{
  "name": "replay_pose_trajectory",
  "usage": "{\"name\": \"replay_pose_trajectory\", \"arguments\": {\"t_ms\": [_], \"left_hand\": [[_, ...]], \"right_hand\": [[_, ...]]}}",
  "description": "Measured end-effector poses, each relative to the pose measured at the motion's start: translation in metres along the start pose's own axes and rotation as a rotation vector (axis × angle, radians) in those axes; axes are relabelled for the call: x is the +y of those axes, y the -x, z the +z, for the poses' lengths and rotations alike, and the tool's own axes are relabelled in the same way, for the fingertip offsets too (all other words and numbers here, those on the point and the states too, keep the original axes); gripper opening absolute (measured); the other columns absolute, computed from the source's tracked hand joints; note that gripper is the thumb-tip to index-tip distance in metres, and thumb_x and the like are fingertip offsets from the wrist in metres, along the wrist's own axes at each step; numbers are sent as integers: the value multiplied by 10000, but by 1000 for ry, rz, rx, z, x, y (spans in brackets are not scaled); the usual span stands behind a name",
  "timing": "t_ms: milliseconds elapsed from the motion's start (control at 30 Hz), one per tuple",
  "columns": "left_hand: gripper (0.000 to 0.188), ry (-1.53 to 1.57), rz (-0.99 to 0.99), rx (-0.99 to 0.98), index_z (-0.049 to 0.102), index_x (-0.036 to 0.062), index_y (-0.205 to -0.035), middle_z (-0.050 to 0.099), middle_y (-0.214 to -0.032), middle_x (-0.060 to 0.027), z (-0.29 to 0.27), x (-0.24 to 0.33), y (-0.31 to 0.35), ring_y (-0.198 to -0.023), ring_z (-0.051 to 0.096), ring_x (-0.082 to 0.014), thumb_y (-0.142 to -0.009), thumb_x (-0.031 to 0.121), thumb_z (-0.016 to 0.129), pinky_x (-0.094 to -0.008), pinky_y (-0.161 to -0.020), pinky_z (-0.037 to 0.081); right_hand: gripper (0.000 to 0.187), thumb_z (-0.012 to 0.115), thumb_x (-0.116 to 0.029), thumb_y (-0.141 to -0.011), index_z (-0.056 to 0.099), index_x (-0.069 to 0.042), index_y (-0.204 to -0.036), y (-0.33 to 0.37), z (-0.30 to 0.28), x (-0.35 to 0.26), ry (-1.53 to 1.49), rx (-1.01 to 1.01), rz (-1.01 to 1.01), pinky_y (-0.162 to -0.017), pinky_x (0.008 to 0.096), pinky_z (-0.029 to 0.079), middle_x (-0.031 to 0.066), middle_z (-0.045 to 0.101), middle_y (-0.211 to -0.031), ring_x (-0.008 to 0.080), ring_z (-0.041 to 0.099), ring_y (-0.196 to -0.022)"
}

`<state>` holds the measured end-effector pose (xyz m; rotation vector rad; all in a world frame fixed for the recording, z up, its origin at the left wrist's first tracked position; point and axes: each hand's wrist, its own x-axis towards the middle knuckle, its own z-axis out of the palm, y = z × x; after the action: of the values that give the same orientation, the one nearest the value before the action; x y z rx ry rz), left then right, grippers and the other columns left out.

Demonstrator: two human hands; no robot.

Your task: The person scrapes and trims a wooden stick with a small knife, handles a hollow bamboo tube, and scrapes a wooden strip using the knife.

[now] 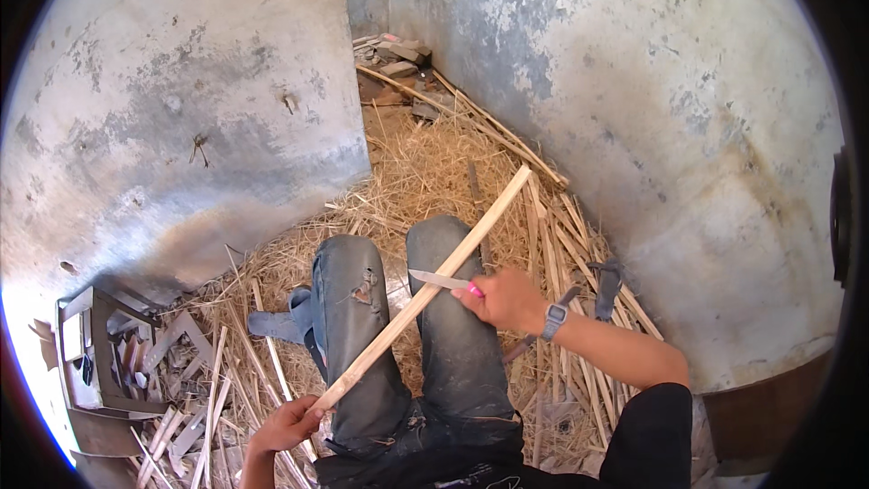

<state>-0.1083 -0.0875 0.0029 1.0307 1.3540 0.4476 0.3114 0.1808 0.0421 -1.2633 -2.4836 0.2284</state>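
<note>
A long pale strip of split wood, likely bamboo (398, 319), slants across my thighs, its far end past my right knee. My left hand (288, 423) is closed round its near end. My right hand (507, 297) grips a knife by its pink handle (474, 289). The knife's blade (433, 278) points left and lies across the strip above my right thigh. Whether the edge bites into the wood I cannot tell. A watch (554, 319) sits on my right wrist.
Straw-like shavings (425, 163) cover the floor around my legs. Long strips (566, 254) lie along the right wall (670, 145). At the lower left a broken wooden frame (109, 353) stands among scraps. Rubble (394, 59) is heaped in the far corner.
</note>
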Motion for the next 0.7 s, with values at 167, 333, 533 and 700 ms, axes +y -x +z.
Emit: {"name": "replay_pose_trajectory", "arguments": {"t_ms": [167, 333, 533, 700], "left_hand": [[307, 84, 15, -56, 679, 58, -1271, 507, -710, 36, 4, 7, -10, -597, 452, -58, -1108, 289, 558, -266, -553, 408], [313, -61, 46, 53, 699, 56, -1246, 542, -738, 28, 0, 13, -6, -621, 485, -64, -1083, 307, 607, -261, -561, 398], [335, 46, 9, -13, 655, 25, -1269, 550, -739, 43, 3, 25, -4, -624, 489, -59, -1076, 297, 622, -260, -557, 394], [330, -66, 59, 18, 652, 21, -1257, 566, -769, 39, -7, 29, -2, -655, 500, -57, -1071, 293, 634, -261, -575, 406]], "right_hand": [[699, 466, -616, -1039, 691, -69, -666, -12, -15, 49, 51, 36, 220, -470, 475, 464, 185, 580, -526, 381, 585, -469], [670, 457, -586, -1059, 703, -40, -759, 9, 0, -12, -15, -76, 16, -509, 520, 460, 195, 614, -580, 412, 587, -505], [671, 437, -549, -1073, 691, -41, -715, -21, -20, 43, -50, -6, 341, -529, 509, 472, 195, 612, -574, 408, 606, -530], [673, 434, -562, -1070, 698, -71, -693, 5, 8, -4, 44, -17, 18, -497, 519, 466, 182, 597, -555, 373, 626, -517]]}}
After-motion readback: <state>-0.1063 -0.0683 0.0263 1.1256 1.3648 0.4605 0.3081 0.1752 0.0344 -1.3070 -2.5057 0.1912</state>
